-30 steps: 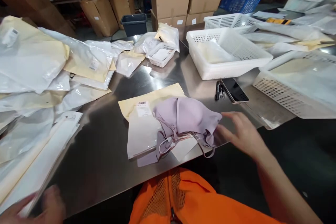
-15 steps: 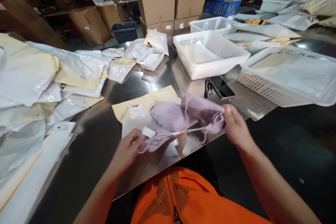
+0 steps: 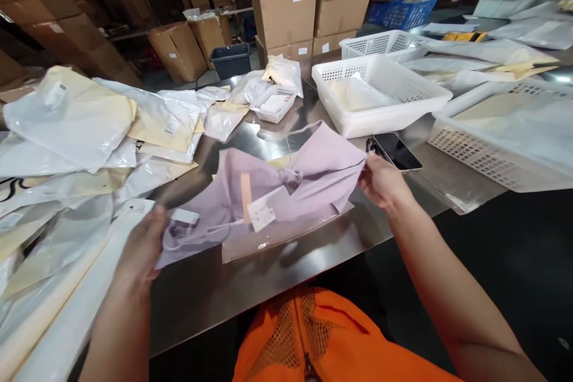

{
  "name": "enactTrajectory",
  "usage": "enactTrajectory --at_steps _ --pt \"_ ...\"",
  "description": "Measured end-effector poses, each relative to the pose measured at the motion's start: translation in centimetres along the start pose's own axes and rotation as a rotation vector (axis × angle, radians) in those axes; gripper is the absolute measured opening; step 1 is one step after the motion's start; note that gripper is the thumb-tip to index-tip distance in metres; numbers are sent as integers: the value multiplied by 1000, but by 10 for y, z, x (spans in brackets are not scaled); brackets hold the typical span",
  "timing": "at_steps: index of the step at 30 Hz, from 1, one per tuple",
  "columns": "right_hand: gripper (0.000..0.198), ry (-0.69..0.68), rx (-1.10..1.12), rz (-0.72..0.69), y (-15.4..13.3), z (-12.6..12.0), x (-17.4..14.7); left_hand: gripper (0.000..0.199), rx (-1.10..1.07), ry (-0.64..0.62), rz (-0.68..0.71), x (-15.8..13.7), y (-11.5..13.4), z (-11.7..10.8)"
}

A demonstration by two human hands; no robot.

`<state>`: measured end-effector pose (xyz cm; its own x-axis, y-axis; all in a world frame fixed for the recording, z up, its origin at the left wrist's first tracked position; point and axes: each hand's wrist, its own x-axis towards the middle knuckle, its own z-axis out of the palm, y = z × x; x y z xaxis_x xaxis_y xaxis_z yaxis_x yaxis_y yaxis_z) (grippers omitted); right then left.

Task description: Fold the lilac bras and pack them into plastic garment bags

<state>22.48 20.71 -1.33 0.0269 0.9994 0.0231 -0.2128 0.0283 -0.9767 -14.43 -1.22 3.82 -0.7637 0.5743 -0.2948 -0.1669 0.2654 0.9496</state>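
Lilac and creased, the top [image 3: 329, 158] stretched over the table [image 3: 268, 286], the left hand [image 3: 138, 245] closed on one end and the right hand [image 3: 382, 182] pinching the other, a white tag [image 3: 262, 215] between the grips and a phone [image 3: 399, 153] just beyond the right one

A dark bin [image 3: 230, 61] stands beside tall cardboard boxes [image 3: 283, 12].
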Motion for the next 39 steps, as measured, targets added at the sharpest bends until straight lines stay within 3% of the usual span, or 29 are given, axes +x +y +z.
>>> enactTrajectory --at_steps 3,5,7,9,11,14,16,18,21,25,29,31,34,35,37,39 --pt "34 112 -151 -6 22 6 -4 55 4 -283 -40 -3 -22 11" --pt "40 153 -273 -129 27 17 -24 63 -18 -318 -32 -6 -31 18" --pt "45 -38 -476 -359 29 33 -52 63 -23 -329 -25 -8 -36 23" --pt "45 -418 -722 -602 31 52 -79 57 24 -320 17 -10 -40 24" --pt "45 -725 -953 -729 37 69 -97 45 270 -229 202 -13 -45 24" --pt "31 -847 -1236 -727 50 86 -104 32 827 1 696 -24 -56 28" --pt "15 -866 -1260 -706 54 88 -102 30 979 -34 930 -33 -64 35" --pt "10 -874 -1140 -674 50 86 -103 32 1004 -217 1012 -40 -72 47" --pt "6 -840 -856 -554 35 77 -108 41 1100 -339 970 -42 -80 62" --pt "7 -724 -608 -447 21 62 -111 22 1167 -297 918 -35 -81 67" --pt "10 -497 -449 -435 23 49 -104 23 987 -253 884 -28 -81 54" --pt "16 -437 -480 -440 25 47 -100 16 886 -298 831 -28 -81 47" --pt "10 -393 -685 -445 26 53 -103 11 833 -359 765 -33 -83 38" --pt "18 -402 -762 -471 25 56 -106 12 827 -366 751 -36 -83 36" --pt "44 -492 -880 -564 22 66 -115 12 806 -388 735 -43 -82 34" --pt "57 -674 -941 -641 19 77 -125 13 771 -422 729 -48 -81 33"
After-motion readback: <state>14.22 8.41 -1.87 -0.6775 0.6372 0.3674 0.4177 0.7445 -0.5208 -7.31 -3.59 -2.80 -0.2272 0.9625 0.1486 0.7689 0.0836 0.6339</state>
